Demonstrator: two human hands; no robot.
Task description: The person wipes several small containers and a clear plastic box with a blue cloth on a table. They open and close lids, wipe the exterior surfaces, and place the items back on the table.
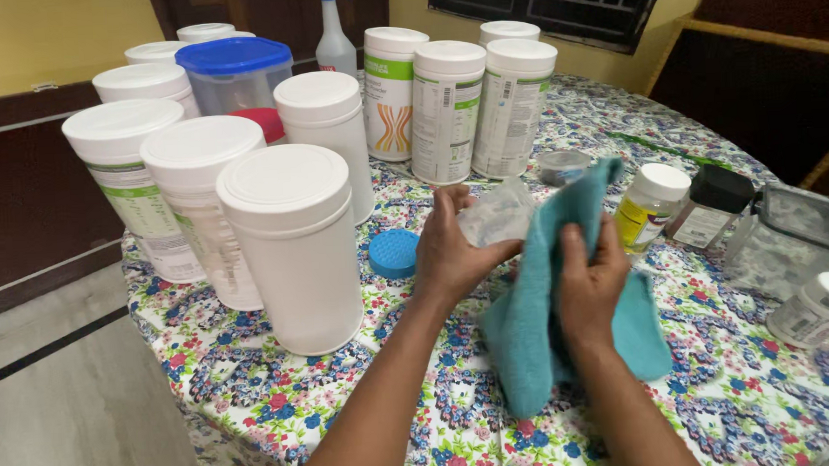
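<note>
My left hand grips a small clear plastic jar above the flowered tablecloth. My right hand holds a teal cloth that is pressed against the jar and hangs down toward the table. A round blue lid lies on the table just left of my left hand. A tall white canister stands nearest on the left.
Several tall white lidded canisters crowd the back and left of the table. A clear tub with a blue lid and a spray bottle stand behind them. Right: a yellow bottle, a dark-capped jar, a clear container, a small white jar.
</note>
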